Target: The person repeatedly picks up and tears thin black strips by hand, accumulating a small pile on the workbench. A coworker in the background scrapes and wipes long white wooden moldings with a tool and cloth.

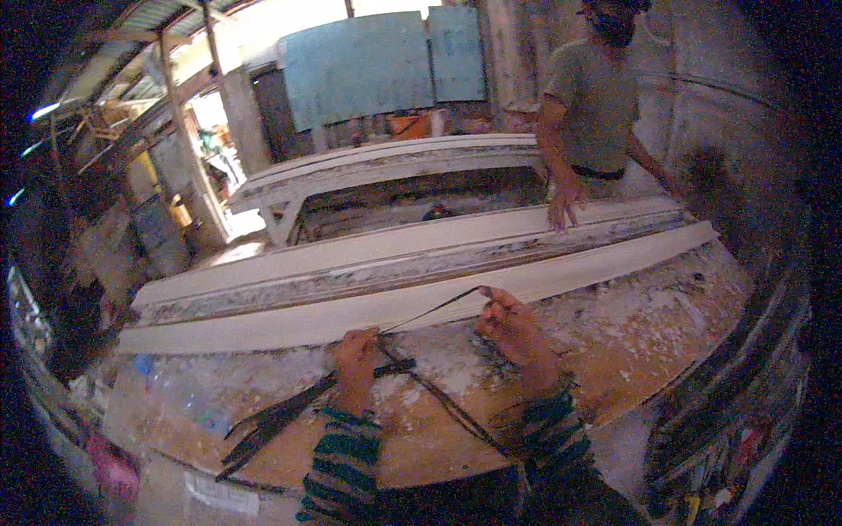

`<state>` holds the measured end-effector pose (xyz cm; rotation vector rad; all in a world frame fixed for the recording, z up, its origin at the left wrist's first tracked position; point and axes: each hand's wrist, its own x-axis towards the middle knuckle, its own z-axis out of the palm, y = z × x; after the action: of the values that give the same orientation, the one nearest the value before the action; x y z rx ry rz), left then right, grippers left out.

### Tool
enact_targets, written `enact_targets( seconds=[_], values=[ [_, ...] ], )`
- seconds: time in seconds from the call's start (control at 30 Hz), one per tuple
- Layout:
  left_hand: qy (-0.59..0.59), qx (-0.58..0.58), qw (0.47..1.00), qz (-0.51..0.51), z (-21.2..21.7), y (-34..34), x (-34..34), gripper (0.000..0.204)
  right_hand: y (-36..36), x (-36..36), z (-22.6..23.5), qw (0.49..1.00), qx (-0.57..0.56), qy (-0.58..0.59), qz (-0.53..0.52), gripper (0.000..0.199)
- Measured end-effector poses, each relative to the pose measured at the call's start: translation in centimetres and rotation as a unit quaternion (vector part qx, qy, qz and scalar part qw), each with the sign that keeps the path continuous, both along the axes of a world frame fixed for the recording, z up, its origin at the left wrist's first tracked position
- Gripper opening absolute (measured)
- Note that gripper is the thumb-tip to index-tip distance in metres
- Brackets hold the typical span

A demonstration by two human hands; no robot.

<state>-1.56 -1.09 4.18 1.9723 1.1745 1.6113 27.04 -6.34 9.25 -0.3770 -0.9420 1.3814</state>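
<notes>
A thin dark strip (434,309) is stretched between my two hands above the near edge of a long pale moulding. My left hand (356,358) is closed on its lower end, with more dark strip hanging below the fingers. My right hand (509,326) pinches the upper end between thumb and fingertips, slightly higher and to the right. On the bench below my left hand lies a bundle of dark flat strips (279,419). Another dark strip (452,405) runs from under my left hand toward my right forearm. Whether it is the same piece, I cannot tell.
Two long pale mouldings (219,330) cross the worktable (614,351), which is spotted with white flakes. Across the table, a person (592,105) in a face covering rests a hand near the far moulding. Blue panels (360,68) stand behind. Clutter lies at the lower right.
</notes>
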Motion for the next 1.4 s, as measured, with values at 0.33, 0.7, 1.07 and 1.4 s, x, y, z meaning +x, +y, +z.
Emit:
enact_targets(
  seconds=[0.33,0.7,1.07,1.4],
  values=[
    [0.072,0.001,0.997,0.013,1.0,-0.8,0.8,0.02,-0.3,0.7,0.5,0.997,0.024,0.068,0.038,0.044],
    [0.093,0.022,0.995,0.03,-0.4,0.2,0.4,0.014,-0.3,0.4,0.0,0.992,0.087,0.088,0.004,0.055],
    [0.111,0.068,0.99,0.054,0.1,0.0,0.4,0.015,-0.2,0.5,-0.7,0.992,0.077,0.097,-0.009,0.048],
    [0.129,0.043,0.99,0.047,-0.2,0.2,0.3,0.009,-0.2,0.7,-0.7,0.989,0.097,0.113,0.019,0.043]
  ],
)
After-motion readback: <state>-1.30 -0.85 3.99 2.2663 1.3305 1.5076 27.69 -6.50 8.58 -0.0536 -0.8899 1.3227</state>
